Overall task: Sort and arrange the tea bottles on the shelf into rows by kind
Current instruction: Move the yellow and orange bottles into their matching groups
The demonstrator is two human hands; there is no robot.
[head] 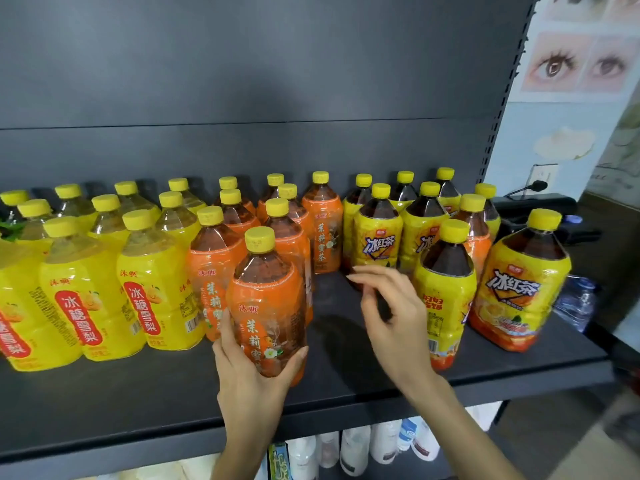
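Three kinds of yellow-capped bottles stand on the dark shelf. Yellow pear-drink bottles fill the left. Orange jasmine-tea bottles stand in the middle. Yellow iced-black-tea bottles crowd the right. My left hand grips one orange jasmine-tea bottle round its lower body at the front of the orange group. My right hand hovers just right of it, fingers loosely spread and holding nothing, in front of an iced-tea bottle.
Another iced-tea bottle stands alone near the shelf's right end, beside a clear water bottle. White bottles fill the shelf below. A wall with posters lies to the right. A gap of bare shelf runs between the orange and iced-tea groups.
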